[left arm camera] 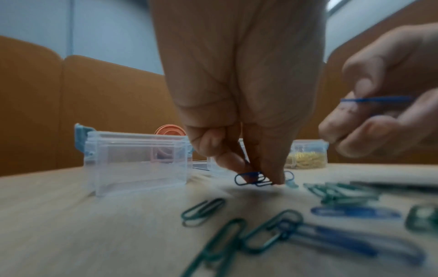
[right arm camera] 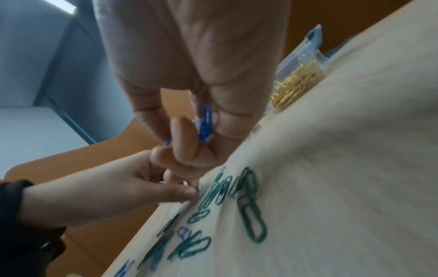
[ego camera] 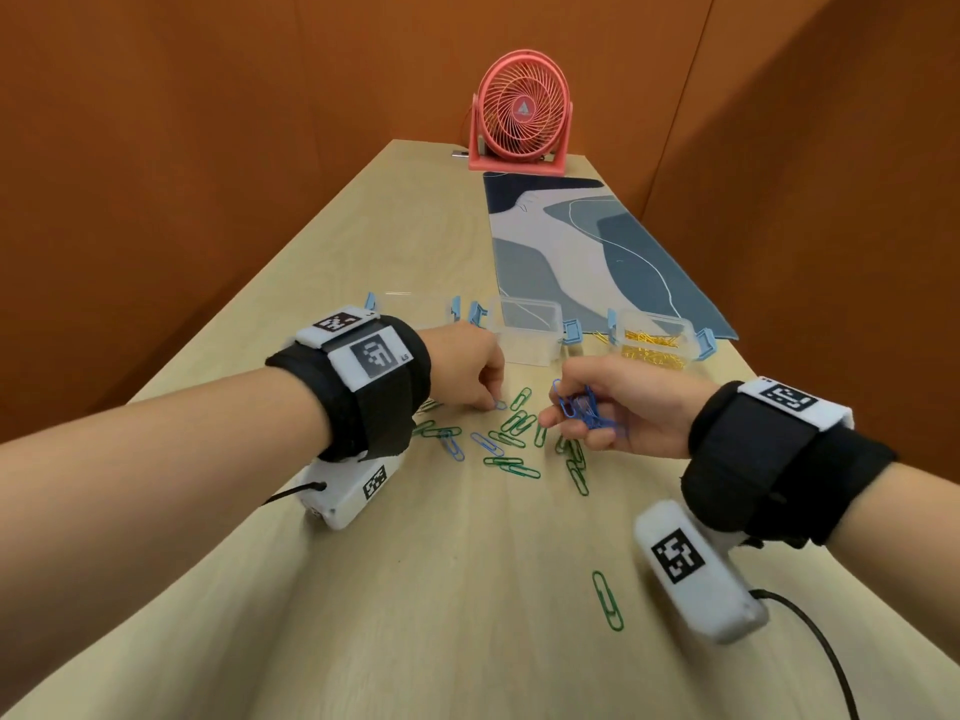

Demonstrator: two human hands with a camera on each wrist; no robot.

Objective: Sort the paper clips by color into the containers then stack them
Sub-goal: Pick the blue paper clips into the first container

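Observation:
Green paper clips (ego camera: 511, 439) and a few blue paper clips (ego camera: 485, 443) lie scattered on the wooden table (ego camera: 363, 589). My left hand (ego camera: 475, 368) pinches a blue clip (left arm camera: 252, 178) that lies on the table. My right hand (ego camera: 618, 407) hovers just right of it and grips a bunch of blue clips (ego camera: 579, 405) (right arm camera: 205, 124). Three clear containers with blue latches stand behind: the left container (ego camera: 410, 304) and the middle container (ego camera: 527, 330) hold nothing, and the right container (ego camera: 654, 340) holds gold clips.
A single green clip (ego camera: 607, 600) lies near the front right. A blue and white mat (ego camera: 587, 252) stretches behind the containers, with a pink fan (ego camera: 519, 114) at the table's far end. Orange walls close in on both sides.

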